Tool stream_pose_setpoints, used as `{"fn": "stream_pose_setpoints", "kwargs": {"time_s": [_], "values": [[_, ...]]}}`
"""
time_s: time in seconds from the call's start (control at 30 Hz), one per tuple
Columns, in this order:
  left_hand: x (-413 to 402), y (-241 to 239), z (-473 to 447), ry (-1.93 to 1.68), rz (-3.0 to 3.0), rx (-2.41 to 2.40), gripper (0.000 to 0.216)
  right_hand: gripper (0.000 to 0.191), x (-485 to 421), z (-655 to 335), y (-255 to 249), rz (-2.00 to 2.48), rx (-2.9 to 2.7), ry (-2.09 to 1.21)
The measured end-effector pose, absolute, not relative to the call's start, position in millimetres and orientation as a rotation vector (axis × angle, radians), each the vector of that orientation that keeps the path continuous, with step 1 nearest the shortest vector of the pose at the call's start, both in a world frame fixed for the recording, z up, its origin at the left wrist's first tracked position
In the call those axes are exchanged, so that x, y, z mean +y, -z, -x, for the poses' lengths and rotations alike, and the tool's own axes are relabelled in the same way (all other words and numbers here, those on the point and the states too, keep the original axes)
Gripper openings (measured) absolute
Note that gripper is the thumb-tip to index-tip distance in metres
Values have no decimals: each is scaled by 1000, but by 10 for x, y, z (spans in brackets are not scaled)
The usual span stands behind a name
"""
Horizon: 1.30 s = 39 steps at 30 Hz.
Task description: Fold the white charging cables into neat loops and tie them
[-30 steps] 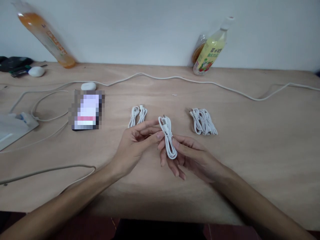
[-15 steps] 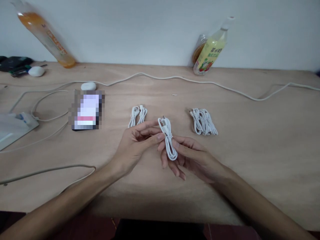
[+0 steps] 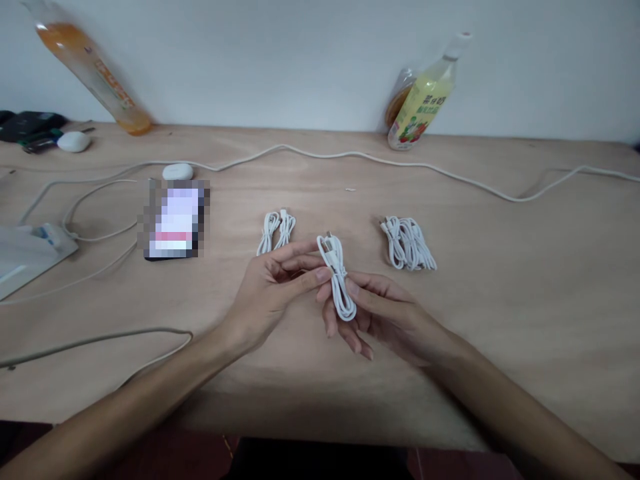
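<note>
A coiled white USB cable (image 3: 343,293), tied round its middle, is held above the table between both hands. My left hand (image 3: 273,287) pinches its left side with thumb and fingers. On the other side, my right hand (image 3: 385,310) grips it near the tie, thumb on top and fingers beneath. The cable's metal plug points away from me at the upper end of the coil. Behind my left hand lie two white cable bundles (image 3: 285,228), partly hidden by its fingers. A group of several white cable bundles (image 3: 410,245) rests to the right, beyond my right hand.
A phone (image 3: 175,220) with a blurred screen and a white case (image 3: 178,172) lie at left. A long white cord (image 3: 350,155) crosses the back of the wooden table (image 3: 525,300). An orange drink bottle (image 3: 95,80) and a yellow drink bottle (image 3: 423,107) stand by the wall.
Hardly anything differs. Both hands keep the same hold on the cable, and the whole view has shifted very slightly.
</note>
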<state>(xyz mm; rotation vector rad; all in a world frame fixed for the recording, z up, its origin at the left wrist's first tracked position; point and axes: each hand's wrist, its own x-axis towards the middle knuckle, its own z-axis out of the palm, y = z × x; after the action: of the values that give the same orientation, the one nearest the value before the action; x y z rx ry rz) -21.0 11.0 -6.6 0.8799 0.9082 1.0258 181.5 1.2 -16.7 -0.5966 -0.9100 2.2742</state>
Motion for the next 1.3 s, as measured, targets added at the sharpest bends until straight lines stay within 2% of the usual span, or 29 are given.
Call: {"fn": "stream_pose_setpoints", "kwargs": {"time_s": [0.23, 0.43, 0.6, 0.97, 1.3], "values": [[116, 52, 217, -1014, -858, 869, 41, 33, 10, -1808, 173, 578, -874, -2285], [149, -3, 228, -937, -881, 818, 55, 36, -10, -1824, 166, 600, -912, -2276], [131, -26, 224, -1042, -999, 828, 58, 37, -3, -1825, 156, 638, -981, -2233], [92, -41, 214, -1161, -1257, 952, 43, 29, 30, -1823, 248, 680, -1147, -2095], [68, 2, 195, -1208, -1261, 950, 40, 37, 22, -1802, 171, 782, -1301, -1994]]}}
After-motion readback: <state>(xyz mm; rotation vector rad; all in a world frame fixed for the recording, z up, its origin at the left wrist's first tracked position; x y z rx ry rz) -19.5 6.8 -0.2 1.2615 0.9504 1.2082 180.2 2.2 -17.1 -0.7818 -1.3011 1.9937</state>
